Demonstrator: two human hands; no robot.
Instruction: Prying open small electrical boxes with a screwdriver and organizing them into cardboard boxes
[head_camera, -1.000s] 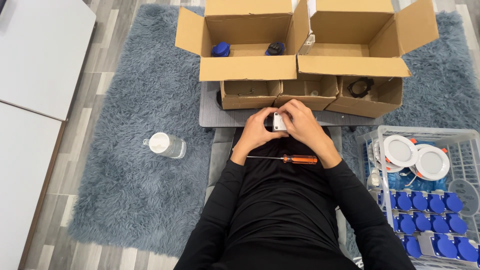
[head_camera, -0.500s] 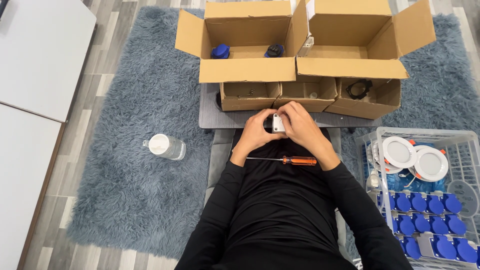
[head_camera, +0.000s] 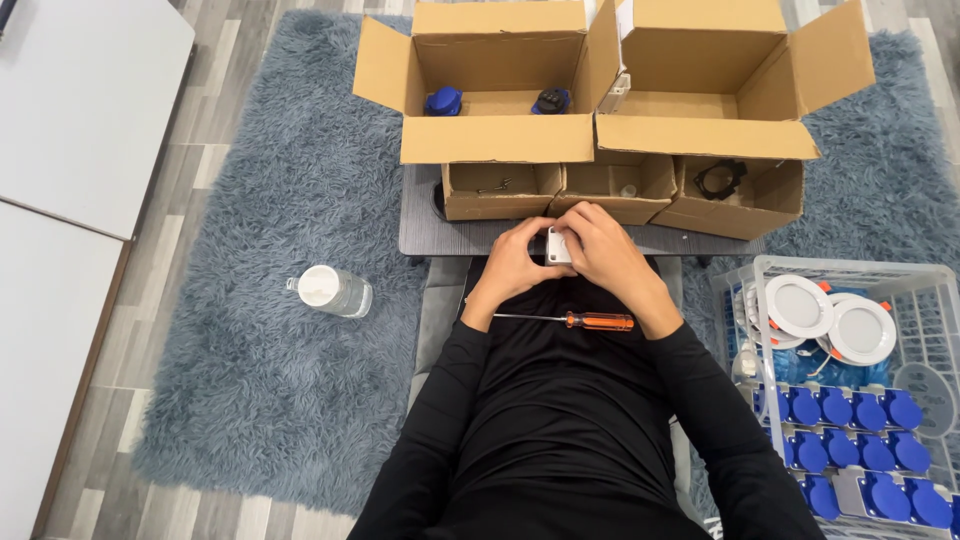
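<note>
My left hand (head_camera: 515, 262) and my right hand (head_camera: 605, 255) are closed together around one small white box (head_camera: 558, 246), fingers curled over it from both sides, so only a pale corner shows and I cannot tell which way its long side runs. I hold it in front of my chest, just at the near edge of the low dark bench (head_camera: 425, 225), wrists bent inward and forearms angled in from my elbows. One screwdriver (head_camera: 570, 320) lies on my lap just below my wrists, its long axis left to right, orange handle to my right, tip to my left. Five open cardboard boxes (head_camera: 500, 140) sit on the bench, two large behind three small. One clear bottle (head_camera: 330, 290) lies on the grey rug (head_camera: 260, 400) to my left. One wire basket (head_camera: 930, 290) at my right holds round white lamps (head_camera: 798, 306) and rows of blue caps (head_camera: 850, 412).
</note>
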